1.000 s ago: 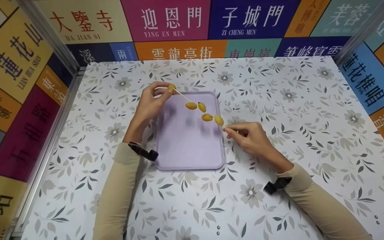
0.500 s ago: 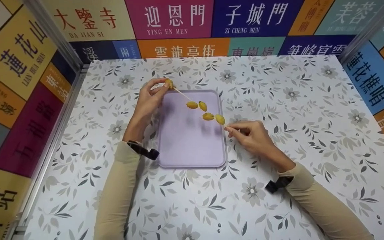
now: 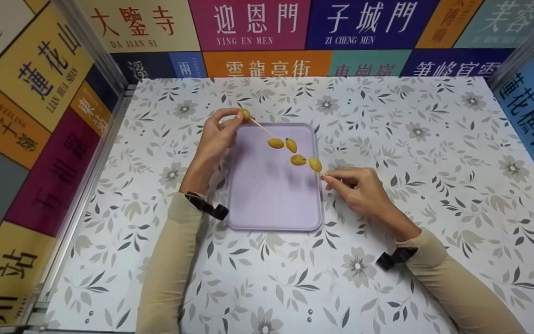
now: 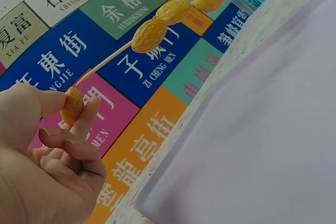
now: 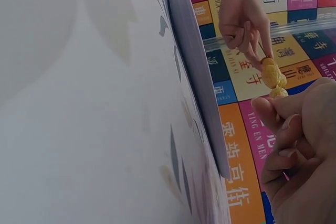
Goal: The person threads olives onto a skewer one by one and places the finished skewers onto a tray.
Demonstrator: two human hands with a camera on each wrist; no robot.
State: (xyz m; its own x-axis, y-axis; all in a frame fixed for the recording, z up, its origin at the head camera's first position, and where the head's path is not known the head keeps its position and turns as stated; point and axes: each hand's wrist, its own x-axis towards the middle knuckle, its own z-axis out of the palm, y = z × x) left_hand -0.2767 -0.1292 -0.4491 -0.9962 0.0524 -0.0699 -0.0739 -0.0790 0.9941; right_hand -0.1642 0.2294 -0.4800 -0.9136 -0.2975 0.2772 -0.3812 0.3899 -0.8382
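Note:
A thin wooden skewer (image 4: 105, 62) slants above the tray in the head view, carrying several wrinkled yellow oval fruits (image 3: 276, 143). At its far left end, my left hand (image 3: 216, 137) pinches another yellow oval fruit (image 4: 72, 106) between thumb and finger. The skewer's tip meets this fruit; how deep it goes in, I cannot tell. A bare length of stick separates it from the other fruits. My right hand (image 3: 359, 190) pinches the skewer's opposite end, just past the last fruit. In the right wrist view, the right hand's fingers partly hide the row of fruits (image 5: 271, 73).
Beneath the skewer a pale purple tray (image 3: 274, 204) lies on a table (image 3: 410, 185) with a leaf-and-flower cover. Panels with colourful printed signs (image 3: 253, 23) stand along the back and both sides. Each wrist wears a black camera mount (image 3: 211, 206).
Compared with one second ago, my left hand and its fruit sit slightly farther from the other fruits. My right hand keeps its pinch on the skewer. The head view has shifted a little.

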